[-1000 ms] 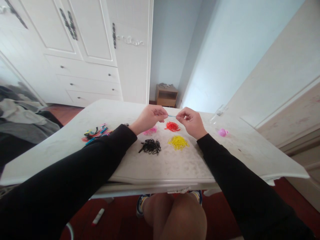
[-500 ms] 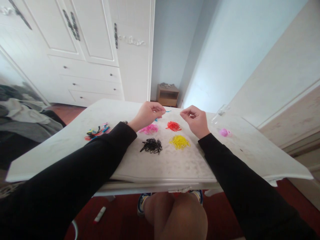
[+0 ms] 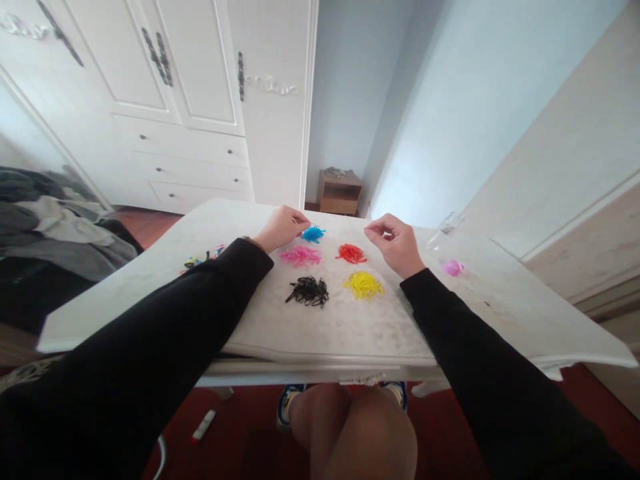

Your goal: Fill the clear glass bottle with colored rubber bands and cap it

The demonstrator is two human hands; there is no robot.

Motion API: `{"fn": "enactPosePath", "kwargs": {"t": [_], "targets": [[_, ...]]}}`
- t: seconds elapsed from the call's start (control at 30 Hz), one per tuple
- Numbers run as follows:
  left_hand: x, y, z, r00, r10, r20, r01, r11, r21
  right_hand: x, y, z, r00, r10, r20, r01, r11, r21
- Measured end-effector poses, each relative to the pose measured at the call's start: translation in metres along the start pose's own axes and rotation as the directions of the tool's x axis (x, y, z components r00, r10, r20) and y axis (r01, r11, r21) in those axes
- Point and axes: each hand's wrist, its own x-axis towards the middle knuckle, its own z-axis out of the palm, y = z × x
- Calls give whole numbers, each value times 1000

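Small rubber bands lie sorted by colour on the white table. My left hand (image 3: pixel 283 228) has its fingertips closed at the left edge of the blue rubber bands (image 3: pixel 314 234); what they pinch, if anything, is too small to make out. My right hand (image 3: pixel 396 244) hovers to the right, above and beside the red rubber bands (image 3: pixel 352 253), thumb and fingers together with nothing visible in them. Nearer to me are pink rubber bands (image 3: pixel 301 256), black rubber bands (image 3: pixel 309 291) and yellow rubber bands (image 3: pixel 363 285).
Mixed-colour bands (image 3: pixel 193 262) lie at the left, partly behind my left sleeve. At the right are a clear plastic container (image 3: pixel 444 231) and a pink-purple item (image 3: pixel 453 268). A wardrobe (image 3: pixel 200 67) stands beyond the white table (image 3: pixel 325 333); a marker (image 3: pixel 204 425) lies on the floor.
My left hand has moved left and no longer shows the blue rubber band held out from its fingertips. The blue pile is now uncovered. The view has shifted slightly; my right hand stays pinched.
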Motion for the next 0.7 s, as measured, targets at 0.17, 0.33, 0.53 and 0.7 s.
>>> {"fn": "enactPosePath", "kwargs": {"t": [0.17, 0.33, 0.53, 0.7], "targets": [[1, 0, -4, 999, 33, 21, -35, 996, 83, 0, 0, -1, 1000, -7, 28, 7, 1000, -6], [2, 1, -4, 1000, 13, -3, -13, 1000, 5, 0, 0, 0, 999, -5, 41, 5, 1000, -15], [-8, 21, 4, 991, 58, 120, -25, 965, -263, 0, 0, 1, 996, -2, 86, 4, 1000, -24], [-22, 40, 20, 953, 114, 282, 3, 924, -383, -2, -2, 4, 983, 9, 186, -6, 1000, -19]]}}
